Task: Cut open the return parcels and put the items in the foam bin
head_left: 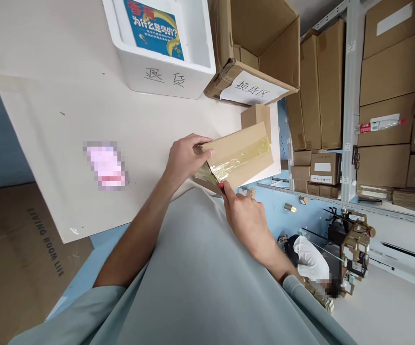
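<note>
A cardboard box with clear yellowish tape along it lies tilted at the table's edge, close against my body. My left hand grips its near left end, thumb on top and fingers around the far side. In my right hand is a box cutter with a red and black handle. Its thin blade is at the taped end of the box, just below my left thumb. Right behind this box stands a smaller plain cardboard box.
On the white table are a foam box holding a blue booklet, an open carton and a blurred pink item. Shelves of cartons stand right. A person in white is bent over at lower right.
</note>
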Tool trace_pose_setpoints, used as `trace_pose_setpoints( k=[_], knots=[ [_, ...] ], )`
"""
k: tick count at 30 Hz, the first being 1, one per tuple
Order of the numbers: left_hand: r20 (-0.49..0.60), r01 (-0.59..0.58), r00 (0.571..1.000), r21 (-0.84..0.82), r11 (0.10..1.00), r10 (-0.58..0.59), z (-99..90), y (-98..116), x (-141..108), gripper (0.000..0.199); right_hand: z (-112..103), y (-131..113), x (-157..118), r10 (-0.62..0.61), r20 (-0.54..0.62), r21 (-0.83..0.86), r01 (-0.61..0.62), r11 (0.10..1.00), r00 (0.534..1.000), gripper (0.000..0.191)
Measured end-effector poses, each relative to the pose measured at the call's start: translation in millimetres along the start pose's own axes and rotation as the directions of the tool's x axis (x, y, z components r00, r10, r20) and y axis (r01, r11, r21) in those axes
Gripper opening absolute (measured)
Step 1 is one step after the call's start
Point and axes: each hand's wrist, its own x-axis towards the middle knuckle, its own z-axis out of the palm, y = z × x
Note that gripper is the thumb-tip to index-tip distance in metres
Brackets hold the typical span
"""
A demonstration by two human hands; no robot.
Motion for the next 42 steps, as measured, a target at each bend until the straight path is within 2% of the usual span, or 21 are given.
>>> trace_pose_setpoints(
  k=[6, 9, 11, 13, 15, 17, 19, 20, 21, 23, 25, 28, 32, 34, 36, 38, 40, 42],
  knots=[
    [-0.058, -0.006, 0.998, 0.011, 1.000, 0.006, 2.7, 0, -1, 0.037, 8, 3, 7, -0.041, 0.027, -0.017, 0.041, 0.999, 0.999, 0.050],
    [-0.047, 0.005, 0.999, 0.006, 1.000, -0.005, 2.4, -1, 2, 0.038, 10, 13, -7, -0.029, 0.083, 0.011, 0.028, 1.000, 0.996, 0.051],
    [-0.045, 0.004, 0.999, 0.007, 1.000, -0.004, 3.2, -1, 1, 0.039, 10, 31, -19, -0.056, 0.085, 0.092, 0.048, 0.995, 0.995, 0.050],
    [-0.060, 0.010, 0.998, 0.008, 1.000, -0.009, 6.1, -1, -3, 0.041, 8, 57, -23, -0.115, 0.000, 0.270, 0.110, 0.957, 0.993, 0.048],
    [-0.118, 0.033, 0.993, 0.010, 0.999, -0.031, 12.0, -1, -13, 0.046, 9, 90, -11, -0.089, -0.162, 0.469, 0.156, 0.869, 0.983, 0.048],
    [-0.204, 0.068, 0.976, -0.011, 0.998, -0.069, 21.2, -2, -27, 0.056, 17, 127, 17, 0.108, -0.340, 0.585, 0.120, 0.802, 0.934, 0.051],
    [-0.278, 0.096, 0.954, -0.055, 0.994, -0.107, 33.3, -3, -44, 0.067, 30, 162, 53, 0.347, -0.497, 0.610, 0.036, 0.792, 0.795, 0.052],
    [-0.300, 0.105, 0.946, -0.077, 0.992, -0.123, 40.0, -2, -52, 0.072, 39, 177, 71, 0.414, -0.534, 0.621, 0.009, 0.784, 0.737, 0.052],
    [-0.307, 0.111, 0.942, -0.092, 0.990, -0.134, 47.0, -2, -59, 0.077, 48, 189, 88, 0.446, -0.539, 0.639, 0.002, 0.769, 0.714, 0.051],
    [-0.301, 0.109, 0.943, -0.114, 0.988, -0.139, 60.4, 0, -68, 0.085, 65, 203, 112, 0.451, -0.494, 0.691, 0.021, 0.722, 0.743, 0.050],
    [-0.296, 0.097, 0.947, -0.101, 0.990, -0.123, 70.9, 3, -67, 0.092, 77, 206, 121, 0.441, -0.445, 0.738, 0.040, 0.674, 0.779, 0.049],
    [-0.341, 0.117, 0.934, 0.009, 0.993, -0.107, 76.0, 4, -54, 0.098, 86, 198, 115, 0.441, -0.396, 0.784, 0.046, 0.619, 0.806, 0.049],
    [-0.392, 0.212, 0.912, 0.191, 0.959, -0.123, 68.1, 10, -35, 0.100, 92, 194, 102, 0.385, -0.306, 0.849, 0.066, 0.525, 0.871, 0.047],
    [-0.406, 0.186, 0.913, 0.338, 0.923, -0.036, 69.3, 22, -28, 0.099, 95, 198, 101, 0.353, -0.273, 0.881, 0.085, 0.465, 0.895, 0.047],
    [-0.345, 0.081, 0.931, 0.516, 0.853, 0.120, 81.4, 40, -19, 0.092, 98, 204, 103, 0.333, -0.243, 0.910, 0.094, 0.405, 0.911, 0.047],
    [-0.149, -0.088, 0.960, 0.639, 0.764, 0.236, 104.7, 59, -7, 0.075, 98, 210, 106, 0.312, -0.218, 0.927, 0.096, 0.362, 0.925, 0.046],
    [0.101, -0.262, 0.959, 0.673, 0.692, 0.265, 134.0, 74, 9, 0.057, 96, 217, 108, 0.278, -0.205, 0.934, 0.102, 0.343, 0.939, 0.045],
    [0.252, -0.368, 0.930, 0.679, 0.635, 0.269, 160.5, 80, 25, 0.046, 91, 222, 109, 0.243, -0.203, 0.932, 0.111, 0.346, 0.949, 0.046]
  ],
)
